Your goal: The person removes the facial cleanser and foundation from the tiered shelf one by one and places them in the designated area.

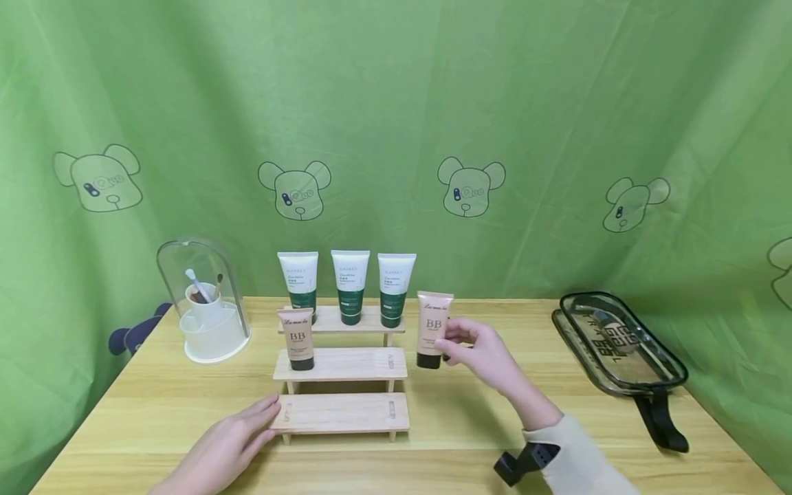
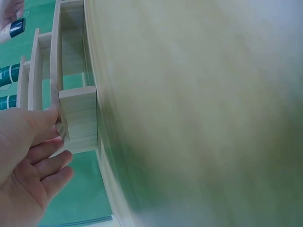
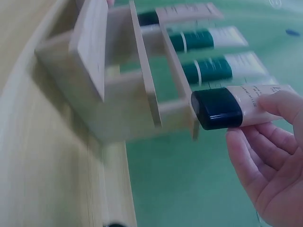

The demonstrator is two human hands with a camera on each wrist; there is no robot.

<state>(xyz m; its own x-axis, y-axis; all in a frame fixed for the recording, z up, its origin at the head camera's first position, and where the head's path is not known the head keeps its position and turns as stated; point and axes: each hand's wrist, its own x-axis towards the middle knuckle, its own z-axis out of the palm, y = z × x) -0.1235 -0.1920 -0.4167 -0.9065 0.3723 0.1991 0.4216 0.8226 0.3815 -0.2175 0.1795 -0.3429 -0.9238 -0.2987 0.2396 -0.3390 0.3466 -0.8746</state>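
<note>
My right hand (image 1: pixel 473 347) pinches a pink BB cream tube (image 1: pixel 433 326) with a black cap, upright in the air just right of the three-tier wooden stand (image 1: pixel 343 412). In the right wrist view, the thumb lies on the tube's printed face and the fingers are behind it. My left hand (image 1: pixel 232 440) grips the left front corner of the stand's lowest tier, thumb at the front edge. A second BB cream tube (image 1: pixel 297 347) stands at the left end of the middle tier. Three white-and-green tubes (image 1: pixel 350 285) stand in a row on the top tier.
At the back left is a white brush holder (image 1: pixel 213 330) under a clear dome, with brushes inside. A clear black-edged pouch (image 1: pixel 619 344) with a black strap lies on the right of the wooden table (image 1: pixel 495 426). A green curtain (image 1: pixel 383 124) hangs behind.
</note>
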